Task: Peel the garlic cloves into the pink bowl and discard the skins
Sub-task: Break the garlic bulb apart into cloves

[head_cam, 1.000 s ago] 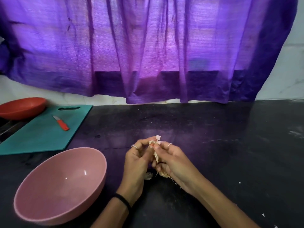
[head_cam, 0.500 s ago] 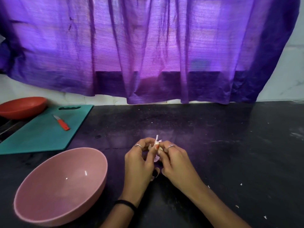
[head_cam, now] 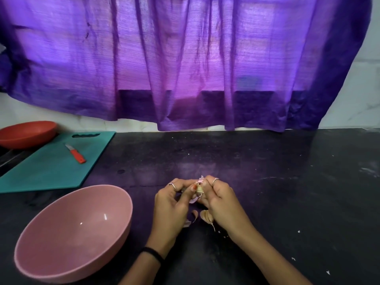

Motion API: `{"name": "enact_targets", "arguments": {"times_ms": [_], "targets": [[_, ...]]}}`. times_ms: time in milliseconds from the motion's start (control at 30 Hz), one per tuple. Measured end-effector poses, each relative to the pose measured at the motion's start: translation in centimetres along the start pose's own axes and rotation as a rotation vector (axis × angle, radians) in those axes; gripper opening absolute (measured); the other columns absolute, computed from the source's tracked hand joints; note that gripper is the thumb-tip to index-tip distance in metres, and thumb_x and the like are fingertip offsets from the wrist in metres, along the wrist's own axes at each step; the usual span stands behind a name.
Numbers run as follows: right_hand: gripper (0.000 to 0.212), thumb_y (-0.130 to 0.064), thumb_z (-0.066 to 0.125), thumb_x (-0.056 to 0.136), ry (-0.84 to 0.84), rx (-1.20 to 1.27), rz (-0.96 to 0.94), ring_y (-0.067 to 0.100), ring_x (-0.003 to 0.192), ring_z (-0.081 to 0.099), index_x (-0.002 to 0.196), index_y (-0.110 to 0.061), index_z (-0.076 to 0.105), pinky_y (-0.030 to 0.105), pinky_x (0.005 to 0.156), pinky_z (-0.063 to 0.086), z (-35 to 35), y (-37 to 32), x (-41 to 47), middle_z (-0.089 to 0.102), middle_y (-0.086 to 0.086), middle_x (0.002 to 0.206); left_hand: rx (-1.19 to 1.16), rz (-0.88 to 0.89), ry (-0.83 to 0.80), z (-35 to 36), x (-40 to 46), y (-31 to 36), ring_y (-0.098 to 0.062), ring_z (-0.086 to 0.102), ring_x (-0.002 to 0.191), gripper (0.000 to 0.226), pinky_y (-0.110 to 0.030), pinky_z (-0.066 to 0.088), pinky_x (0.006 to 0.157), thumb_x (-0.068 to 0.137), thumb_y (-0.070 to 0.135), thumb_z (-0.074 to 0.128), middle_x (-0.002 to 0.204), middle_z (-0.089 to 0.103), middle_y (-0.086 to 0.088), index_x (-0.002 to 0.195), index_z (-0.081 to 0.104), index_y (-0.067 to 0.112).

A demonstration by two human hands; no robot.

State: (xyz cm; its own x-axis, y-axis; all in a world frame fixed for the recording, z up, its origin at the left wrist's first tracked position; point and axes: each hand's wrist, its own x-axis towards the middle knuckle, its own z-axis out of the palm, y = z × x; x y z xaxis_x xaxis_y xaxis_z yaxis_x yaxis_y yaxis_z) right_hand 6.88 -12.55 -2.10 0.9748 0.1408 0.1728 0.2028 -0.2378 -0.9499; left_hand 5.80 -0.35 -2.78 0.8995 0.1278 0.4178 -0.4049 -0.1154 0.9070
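Both hands meet over the dark counter (head_cam: pixel 267 182), the left hand (head_cam: pixel 172 202) and right hand (head_cam: pixel 221 200) each pinching the same garlic clove (head_cam: pixel 199 189) between fingertips, thin skin sticking up from it. Loose skins (head_cam: pixel 205 215) lie on the counter just beneath. The pink bowl (head_cam: pixel 74 233) sits left of the hands, tilted. Further back, a knife (head_cam: pixel 75 153) lies on a teal board (head_cam: pixel 51 167) beside a red bowl (head_cam: pixel 26 133).
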Motion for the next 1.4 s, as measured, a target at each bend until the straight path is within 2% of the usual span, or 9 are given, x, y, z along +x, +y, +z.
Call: {"name": "enact_targets", "arguments": {"times_ms": [167,300,467,633,733,867,967,1267,1400], "targets": [[0.03,-0.016,0.036,0.104,-0.087,0.17,0.026,-0.003,0.039,0.046,0.094,0.006,0.053,0.008,0.045,0.037,-0.8,-1.2,-0.5,0.047,-0.016,0.041,-0.141,-0.089,-0.076,-0.1,0.3,-0.1,-0.008,0.066,0.074,0.017,-0.018,0.051,0.07,0.088,0.003,0.06,0.08,0.074,-0.003,0.09,0.073,0.014],[0.034,-0.024,0.035,0.105,-0.088,0.245,0.062,0.002,0.04,0.025,0.101,0.001,0.058,0.017,0.039,0.027,-0.6,-0.9,-0.3,0.036,-0.011,0.044,-0.273,-0.168,-0.068,-0.1,0.3,0.0,-0.01,0.065,0.067,0.016,-0.017,0.051,0.063,0.09,0.002,0.057,0.071,0.071,-0.005,0.091,0.072,0.007],[0.035,-0.026,0.035,0.105,-0.134,0.269,0.028,0.008,0.042,0.024,0.083,-0.008,0.056,0.024,0.042,0.023,0.0,-0.8,-0.4,0.035,-0.005,0.049,-0.262,-0.222,0.017,0.1,0.3,-0.2,-0.01,0.063,0.064,0.016,-0.017,0.049,0.051,0.092,0.005,0.056,0.072,0.069,-0.007,0.091,0.072,0.009],[0.029,-0.014,0.036,0.104,0.067,0.382,0.043,0.003,0.044,0.035,0.095,0.001,0.06,0.017,0.042,0.028,-1.4,-0.6,0.3,0.047,0.002,0.06,-0.215,-0.202,0.162,-0.3,0.9,-1.0,-0.002,0.058,0.058,0.016,-0.013,0.048,0.061,0.09,0.005,0.06,0.065,0.065,0.001,0.086,0.071,0.016],[0.028,-0.012,0.038,0.104,0.095,0.439,0.104,0.007,0.054,0.04,0.094,-0.004,0.063,0.02,0.047,0.032,-2.3,-0.2,0.6,0.053,0.005,0.072,-0.162,-0.208,0.201,-0.5,1.1,-1.6,-0.002,0.064,0.067,0.018,-0.012,0.05,0.066,0.09,0.004,0.061,0.074,0.07,0.003,0.086,0.07,0.019],[0.031,-0.02,0.039,0.104,0.134,0.432,0.213,0.01,0.059,0.047,0.092,-0.004,0.063,0.023,0.054,0.035,-2.8,0.0,0.8,0.056,0.005,0.073,0.008,-0.185,0.236,-0.8,1.4,-2.6,-0.004,0.065,0.077,0.021,-0.016,0.049,0.073,0.088,0.004,0.063,0.085,0.072,0.003,0.088,0.069,0.025],[0.035,-0.029,0.041,0.103,0.184,0.394,0.218,0.013,0.068,0.053,0.085,-0.009,0.063,0.024,0.06,0.04,-3.0,0.1,0.8,0.059,0.003,0.073,0.078,-0.19,0.26,-0.9,1.6,-2.8,0.005,0.062,0.073,0.019,-0.01,0.048,0.071,0.088,0.003,0.063,0.088,0.071,0.002,0.091,0.069,0.02],[0.043,-0.032,0.035,0.104,0.194,0.313,0.086,0.017,0.074,0.062,0.08,-0.008,0.061,0.017,0.066,0.05,-2.7,0.2,0.6,0.064,0.006,0.071,0.176,-0.235,0.235,-1.2,1.7,-3.4,-0.012,0.061,0.097,0.036,-0.027,0.046,0.089,0.092,-0.005,0.045,0.097,0.065,0.005,0.114,0.067,0.015],[0.035,-0.024,0.038,0.104,0.27,0.197,-0.074,0.007,0.07,0.06,0.083,-0.006,0.06,0.013,0.068,0.048,-3.0,0.0,0.3,0.064,0.003,0.073,0.129,-0.232,0.225,-1.4,1.4,-3.5,-0.015,0.06,0.107,0.037,-0.033,0.045,0.101,0.092,-0.006,0.045,0.107,0.066,0.0,0.113,0.066,0.017]]}}
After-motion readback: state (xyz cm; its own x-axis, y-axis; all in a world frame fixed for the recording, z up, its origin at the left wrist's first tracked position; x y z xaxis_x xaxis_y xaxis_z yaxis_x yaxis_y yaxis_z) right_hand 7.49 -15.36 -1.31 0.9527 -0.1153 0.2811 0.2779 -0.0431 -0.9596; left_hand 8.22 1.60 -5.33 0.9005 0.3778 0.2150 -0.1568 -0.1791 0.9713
